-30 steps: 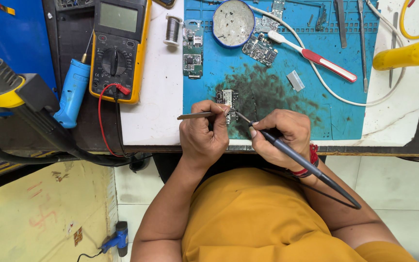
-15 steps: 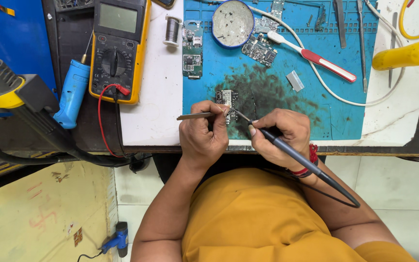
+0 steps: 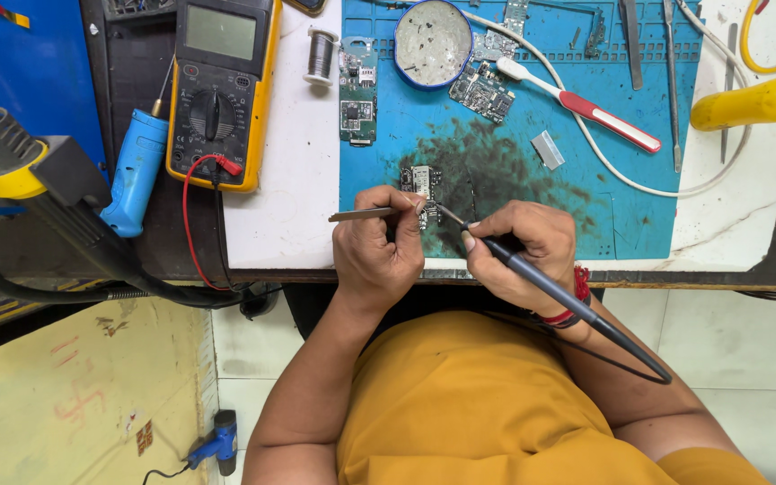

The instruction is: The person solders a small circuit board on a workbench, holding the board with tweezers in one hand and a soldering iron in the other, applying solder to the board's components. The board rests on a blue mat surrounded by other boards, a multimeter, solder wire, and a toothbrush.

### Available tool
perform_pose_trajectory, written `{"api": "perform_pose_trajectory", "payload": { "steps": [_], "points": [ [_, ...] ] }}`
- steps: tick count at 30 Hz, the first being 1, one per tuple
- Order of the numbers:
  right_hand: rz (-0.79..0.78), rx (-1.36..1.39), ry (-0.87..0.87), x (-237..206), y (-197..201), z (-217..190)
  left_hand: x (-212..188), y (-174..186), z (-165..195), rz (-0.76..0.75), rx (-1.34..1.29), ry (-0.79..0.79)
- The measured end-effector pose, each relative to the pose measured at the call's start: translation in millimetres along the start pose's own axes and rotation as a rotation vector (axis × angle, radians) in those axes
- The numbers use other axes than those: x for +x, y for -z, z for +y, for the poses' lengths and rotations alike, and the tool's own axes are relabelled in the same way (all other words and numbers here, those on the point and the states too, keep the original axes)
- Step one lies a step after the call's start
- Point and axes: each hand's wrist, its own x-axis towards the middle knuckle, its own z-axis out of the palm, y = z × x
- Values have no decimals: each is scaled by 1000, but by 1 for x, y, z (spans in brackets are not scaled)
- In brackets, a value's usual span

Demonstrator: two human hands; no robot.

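Note:
My left hand [image 3: 377, 242] grips metal tweezers [image 3: 358, 215] whose tips rest at a small circuit board [image 3: 420, 182] on the blue work mat [image 3: 639, 198]. My right hand [image 3: 524, 244] holds a dark soldering iron [image 3: 550, 287] like a pen, its thin tip touching the board's lower right edge. The iron's cable runs back past my right wrist, which wears a red band. The board lies on a sooty dark patch of the mat, partly hidden behind my left fingers.
A yellow multimeter [image 3: 220, 90] with red and black leads sits at the left, beside a blue tool [image 3: 134, 169]. On the mat lie other circuit boards [image 3: 357, 90], a round tin [image 3: 432, 41], a solder spool [image 3: 320, 54], a red-and-white brush [image 3: 586, 105]. A yellow handle [image 3: 752, 101] is at right.

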Motion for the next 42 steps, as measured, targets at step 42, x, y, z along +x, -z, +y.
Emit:
{"api": "perform_pose_trajectory", "payload": {
  "steps": [42],
  "points": [
    [-23, -315, 152, 21, -9, -25, 1, 4, 10, 1, -27, 22]
  ]
}}
